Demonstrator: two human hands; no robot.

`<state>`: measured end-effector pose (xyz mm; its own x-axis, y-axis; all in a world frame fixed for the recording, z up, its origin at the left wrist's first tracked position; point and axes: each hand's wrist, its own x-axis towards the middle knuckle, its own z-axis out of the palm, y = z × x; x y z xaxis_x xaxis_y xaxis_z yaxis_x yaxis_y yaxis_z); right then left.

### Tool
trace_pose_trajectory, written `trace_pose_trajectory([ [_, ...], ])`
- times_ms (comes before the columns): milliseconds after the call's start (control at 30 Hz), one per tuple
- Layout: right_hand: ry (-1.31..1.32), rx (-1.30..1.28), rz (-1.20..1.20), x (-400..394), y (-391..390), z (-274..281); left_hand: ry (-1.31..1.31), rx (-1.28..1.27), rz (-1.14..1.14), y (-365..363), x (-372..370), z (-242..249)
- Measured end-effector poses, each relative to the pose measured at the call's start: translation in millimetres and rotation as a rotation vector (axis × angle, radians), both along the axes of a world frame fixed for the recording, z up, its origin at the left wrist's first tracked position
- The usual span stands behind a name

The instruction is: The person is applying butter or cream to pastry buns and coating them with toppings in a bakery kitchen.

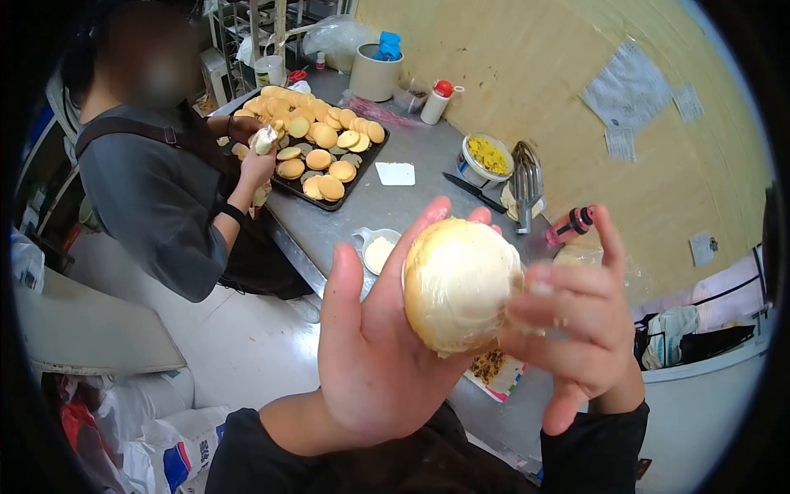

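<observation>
A round bun (461, 284), its top coated in a pale, glossy, cream-like layer and its left side golden, rests on the upturned palm of my left hand (387, 354). The left thumb stands up apart from the bun, and the other fingertips show behind it. My right hand (568, 329) is at the bun's right side, fingers spread and fingertips right at the coated edge, partly smeared by motion. Behind the left fingers, a small white cup of white shreds or powder (378, 253) stands on the metal table (329, 226).
At left another person (164, 198) handles a piping bag (263, 140) beside a black tray (329, 203) of round cakes. Toward the wall are a knife (475, 192), a tub of yellow filling (485, 162), a whisk (527, 185) and a pink bottle (568, 226). Dark crumbs (488, 366) lie below the bun.
</observation>
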<state>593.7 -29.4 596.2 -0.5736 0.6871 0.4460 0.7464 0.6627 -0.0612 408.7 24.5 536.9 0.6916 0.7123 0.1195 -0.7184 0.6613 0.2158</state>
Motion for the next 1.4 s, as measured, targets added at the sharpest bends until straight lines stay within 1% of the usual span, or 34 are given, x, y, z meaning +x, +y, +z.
trace_pose_trajectory([
  [33, -0.020, 0.051, -0.044, -8.2, 3.9, -1.6, 0.006, -0.015, -0.015, -0.9, -0.5, 3.7],
  [100, -0.235, 0.163, 0.057, -20.1, 5.9, -12.1, 0.011, -0.044, -0.011, -0.1, -0.8, 10.1],
  [167, -0.373, 0.246, 0.055, -18.1, 0.4, -15.2, 0.003, -0.076, 0.031, 1.9, -1.6, 14.4],
  [233, -0.443, 0.305, -0.037, 2.7, -12.4, -8.4, -0.032, -0.123, 0.032, 5.5, -5.1, 17.9],
  [267, -0.442, 0.323, -0.053, 3.5, -14.7, -6.1, -0.054, -0.147, 0.034, 6.8, -6.8, 18.3],
  [300, -0.441, 0.341, -0.069, 4.3, -16.9, -3.7, -0.121, -0.115, 0.011, 7.5, -8.0, 16.3],
  [333, -0.439, 0.358, -0.085, 5.1, -18.9, -1.2, -0.096, -0.083, 0.014, 7.4, -6.5, 17.6],
  [400, -0.432, 0.374, -0.030, -5.2, -14.1, 3.6, -0.041, -0.012, 0.012, 6.9, -2.9, 22.8],
  [467, -0.442, 0.378, -0.015, -11.1, -12.0, 4.0, 0.005, -0.008, 0.028, 1.3, -0.1, 34.0],
  [500, -0.460, 0.391, -0.048, -6.1, -9.7, 5.0, 0.026, -0.003, 0.036, 0.3, 0.8, 38.2],
  [600, -0.484, 0.414, -0.124, 12.1, -18.9, 12.4, -0.111, -0.031, 0.023, 2.1, -1.7, 33.9],
  [733, -0.437, 0.446, -0.048, -2.6, -17.5, 16.0, -0.049, -0.042, 0.005, -7.7, 7.4, 42.4],
  [800, -0.512, 0.465, -0.090, -5.6, -17.7, 15.0, -0.008, -0.003, -0.010, -10.5, 11.2, 44.3],
  [900, -0.597, 0.527, -0.090, 13.3, -28.4, 21.2, -0.056, -0.012, 0.067, -9.7, 9.5, 38.7],
  [933, -0.584, 0.540, -0.075, 12.4, -30.1, 21.3, -0.084, -0.014, 0.103, -10.1, 9.2, 36.9],
  [1000, -0.557, 0.567, -0.045, 5.4, -29.7, 24.6, -0.059, -0.034, 0.112, -12.2, 10.4, 36.9],
  [1033, -0.515, 0.557, -0.068, -6.5, -23.4, 19.2, -0.041, -0.043, 0.109, -13.8, 11.5, 37.5],
  [1133, -0.556, 0.562, -0.101, -8.3, -13.5, 12.2, 0.011, -0.048, 0.101, -13.9, 11.7, 42.3],
  [1200, -0.636, 0.606, -0.057, 9.4, -18.4, 16.0, -0.033, -0.056, 0.152, -11.5, 10.7, 39.1],
  [1267, -0.576, 0.620, -0.051, 12.1, -25.3, 15.8, -0.053, -0.060, 0.161, -11.8, 13.5, 36.7],
  [1300, -0.497, 0.622, -0.046, 1.1, -18.6, 13.9, -0.044, -0.058, 0.155, -12.3, 12.8, 37.3],
  [1400, -0.454, 0.509, -0.074, -13.3, -10.9, 9.3, -0.048, -0.066, 0.139, -15.1, 9.4, 36.2],
])
